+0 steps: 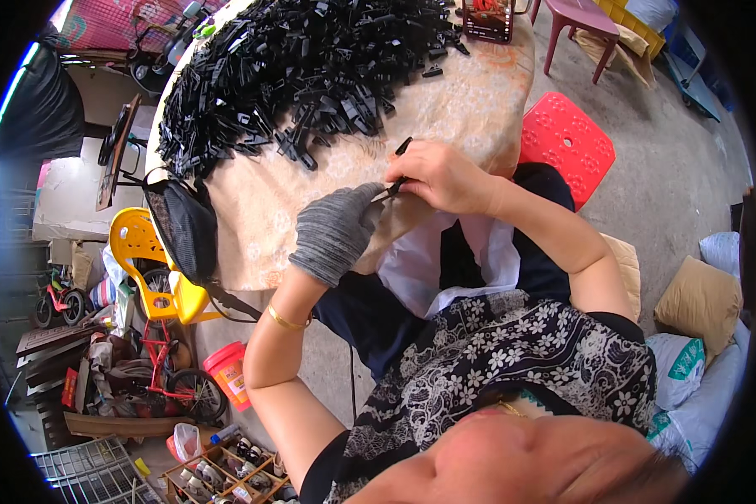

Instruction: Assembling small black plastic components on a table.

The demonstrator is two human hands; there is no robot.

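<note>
A large heap of small black plastic clips [311,76] covers the far part of the cloth-covered table [252,227]. Close to the table's near edge, my two hands meet. My left hand [336,233], in a grey knit glove, is closed at the fingertips against a small black plastic clip [395,186]. My bare right hand [447,175] pinches that same clip from the other side. A dark tip also sticks out above my right fingers; whether it belongs to the same piece I cannot tell. Beneath my hands, a whitish plastic bag [413,260] lies over my lap.
A phone [488,18] stands at the table's far right. A black bag [181,228] hangs at the left edge, near a yellow chair [147,260]. Beside the table are a red stool [563,139] and, lower left, a red bucket [228,374]. Sacks [699,294] lie at right.
</note>
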